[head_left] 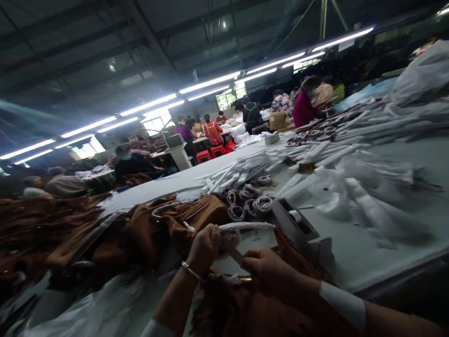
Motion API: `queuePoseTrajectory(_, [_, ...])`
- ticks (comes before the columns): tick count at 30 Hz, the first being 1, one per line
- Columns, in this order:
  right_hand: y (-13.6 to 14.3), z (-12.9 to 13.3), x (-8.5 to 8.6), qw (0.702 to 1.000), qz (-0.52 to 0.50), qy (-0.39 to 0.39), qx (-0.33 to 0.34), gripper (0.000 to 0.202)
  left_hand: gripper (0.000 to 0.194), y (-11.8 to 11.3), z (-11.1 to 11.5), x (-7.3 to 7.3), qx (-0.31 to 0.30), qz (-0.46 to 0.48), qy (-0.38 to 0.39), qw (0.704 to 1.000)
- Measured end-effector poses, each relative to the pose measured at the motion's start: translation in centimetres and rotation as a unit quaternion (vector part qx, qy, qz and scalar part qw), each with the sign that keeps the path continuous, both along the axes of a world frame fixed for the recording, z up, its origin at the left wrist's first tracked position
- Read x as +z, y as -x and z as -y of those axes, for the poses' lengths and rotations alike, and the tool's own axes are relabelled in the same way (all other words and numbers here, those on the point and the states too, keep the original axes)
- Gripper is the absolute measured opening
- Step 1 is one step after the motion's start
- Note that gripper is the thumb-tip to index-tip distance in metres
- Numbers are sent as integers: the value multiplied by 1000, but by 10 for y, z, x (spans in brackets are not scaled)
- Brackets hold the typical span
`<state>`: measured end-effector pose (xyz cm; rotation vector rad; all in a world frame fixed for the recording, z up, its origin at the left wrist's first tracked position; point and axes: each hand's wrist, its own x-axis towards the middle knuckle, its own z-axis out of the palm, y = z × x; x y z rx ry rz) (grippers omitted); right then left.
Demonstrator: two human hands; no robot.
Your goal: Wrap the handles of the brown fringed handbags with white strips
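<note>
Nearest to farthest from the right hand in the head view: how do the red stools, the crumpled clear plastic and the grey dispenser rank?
1. Grey dispenser: on the table, just beyond the right hand and to its right.
2. Crumpled clear plastic: on the table, farther right.
3. Red stools: past the table's far edge, toward the left.

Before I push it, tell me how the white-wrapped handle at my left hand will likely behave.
The white-wrapped handle is probably stiff, since it keeps a smooth arch beyond your left hand. Its sheen suggests a slippery surface. The brown material at its other end looks soft and would probably sag.
</note>
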<state>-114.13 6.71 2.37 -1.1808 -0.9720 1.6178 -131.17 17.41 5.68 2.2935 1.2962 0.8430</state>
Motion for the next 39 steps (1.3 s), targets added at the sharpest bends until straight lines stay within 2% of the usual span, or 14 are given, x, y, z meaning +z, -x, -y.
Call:
queuePoseTrajectory(3, [13, -5, -3, 999, 10, 15, -27, 22, 34, 2, 0, -2, 14, 13, -9, 1000])
queuePoseTrajectory(9, [17, -6, -27, 997, -18, 33, -68, 28, 32, 2, -2, -6, 29, 17, -30, 999])
queuePoseTrajectory(18, [43, -39, -6, 991, -119, -29, -61, 40, 45, -1, 5, -11, 72, -17, -107, 992])
queuePoseTrajectory(22, [58, -52, -11, 984, -140, -46, -98, 39, 53, 1, 2, -14, 96, -19, -107, 989])
queuePoseTrajectory(26, [63, -61, -19, 984, -110, -51, -127, 34, 45, 0, 1, -11, 89, -25, -94, 991])
queuePoseTrajectory(30, [61, -65, -22, 987, -99, -57, -116, 34, 39, -2, 4, -5, 84, 0, -61, 995])
queuePoseTrajectory(33, [59, -63, -24, 987, -127, -50, -90, 39, 35, -2, 5, -2, 77, 16, -53, 996])
queuePoseTrajectory(39, [52, -60, -26, 976, -206, -61, -19, 40, 34, -1, 3, -7, 85, 71, -6, 994])
